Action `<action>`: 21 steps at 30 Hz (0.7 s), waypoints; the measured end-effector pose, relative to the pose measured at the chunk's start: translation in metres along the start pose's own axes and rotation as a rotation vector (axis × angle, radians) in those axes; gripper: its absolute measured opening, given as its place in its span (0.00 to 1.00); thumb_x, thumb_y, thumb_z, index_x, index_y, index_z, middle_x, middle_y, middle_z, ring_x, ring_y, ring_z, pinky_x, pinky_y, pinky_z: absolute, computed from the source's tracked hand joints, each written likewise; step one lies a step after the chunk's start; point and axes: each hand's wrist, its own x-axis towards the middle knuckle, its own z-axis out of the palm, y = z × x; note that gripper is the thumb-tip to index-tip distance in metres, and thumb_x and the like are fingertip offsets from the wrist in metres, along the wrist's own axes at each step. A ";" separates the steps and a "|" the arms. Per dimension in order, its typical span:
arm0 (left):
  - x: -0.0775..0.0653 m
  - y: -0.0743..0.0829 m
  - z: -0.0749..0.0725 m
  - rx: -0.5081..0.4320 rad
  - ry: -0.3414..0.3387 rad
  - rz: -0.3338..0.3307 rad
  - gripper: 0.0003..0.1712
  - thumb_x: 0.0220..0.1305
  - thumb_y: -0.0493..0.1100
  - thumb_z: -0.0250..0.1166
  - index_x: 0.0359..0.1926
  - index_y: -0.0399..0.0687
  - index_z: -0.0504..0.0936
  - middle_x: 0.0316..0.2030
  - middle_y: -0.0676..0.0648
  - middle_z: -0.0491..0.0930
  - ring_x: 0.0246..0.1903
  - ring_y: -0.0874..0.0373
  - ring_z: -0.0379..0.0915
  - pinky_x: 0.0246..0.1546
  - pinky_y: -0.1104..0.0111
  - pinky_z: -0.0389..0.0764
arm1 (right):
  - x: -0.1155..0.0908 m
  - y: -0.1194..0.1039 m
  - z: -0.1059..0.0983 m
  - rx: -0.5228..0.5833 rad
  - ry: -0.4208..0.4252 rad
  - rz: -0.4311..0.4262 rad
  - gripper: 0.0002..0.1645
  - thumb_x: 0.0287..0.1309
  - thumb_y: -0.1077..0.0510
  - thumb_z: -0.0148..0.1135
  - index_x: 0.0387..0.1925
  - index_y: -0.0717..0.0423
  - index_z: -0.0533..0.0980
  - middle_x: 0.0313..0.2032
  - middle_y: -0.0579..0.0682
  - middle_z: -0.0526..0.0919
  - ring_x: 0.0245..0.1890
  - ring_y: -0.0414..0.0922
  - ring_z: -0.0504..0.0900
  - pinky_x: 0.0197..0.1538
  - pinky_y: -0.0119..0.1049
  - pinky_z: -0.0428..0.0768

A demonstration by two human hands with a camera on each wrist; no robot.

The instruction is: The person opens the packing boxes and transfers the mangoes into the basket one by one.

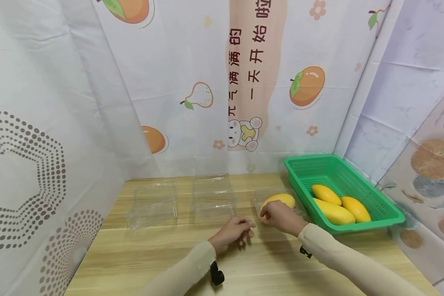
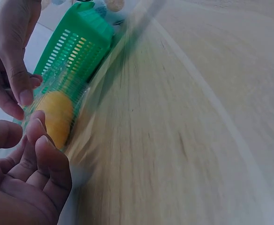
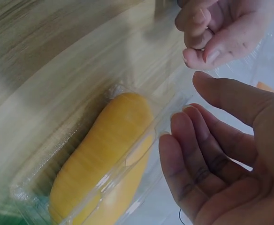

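Note:
A yellow mango [image 3: 97, 159] lies in a clear plastic box [image 3: 22, 192], just left of the green basket in the head view. My right hand [image 1: 283, 218] is over the near side of this box, its fingers loosely bent. In the right wrist view the fingertips are right at the box's edge, with nothing pinched between thumb and fingers. To the left, my left hand [image 1: 233, 234] hovers near the box's front left corner, palm turned inward, fingers loosely curled and holding nothing. The two hands face each other across a small gap.
A green basket [image 1: 386, 207] at the right holds several mangoes [image 1: 334, 211]. Two more clear plastic boxes, one in the middle [image 1: 214, 201] and one at the left [image 1: 153, 205], stand toward the back of the wooden table [image 1: 133, 255]. Printed curtains hang behind.

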 end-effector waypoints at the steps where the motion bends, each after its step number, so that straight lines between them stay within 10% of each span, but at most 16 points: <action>1: 0.000 0.000 0.001 -0.002 0.004 0.004 0.16 0.76 0.46 0.62 0.47 0.35 0.83 0.31 0.43 0.85 0.19 0.63 0.72 0.17 0.75 0.74 | 0.000 -0.001 0.000 -0.010 0.001 0.003 0.03 0.55 0.66 0.75 0.30 0.56 0.86 0.23 0.40 0.79 0.23 0.35 0.72 0.30 0.32 0.75; 21: 0.010 -0.001 0.010 -0.047 0.013 0.038 0.15 0.76 0.44 0.62 0.47 0.33 0.83 0.27 0.48 0.82 0.18 0.64 0.70 0.17 0.75 0.72 | -0.002 -0.004 0.015 -0.196 0.090 0.005 0.08 0.53 0.63 0.78 0.25 0.53 0.84 0.25 0.43 0.81 0.22 0.35 0.74 0.27 0.31 0.76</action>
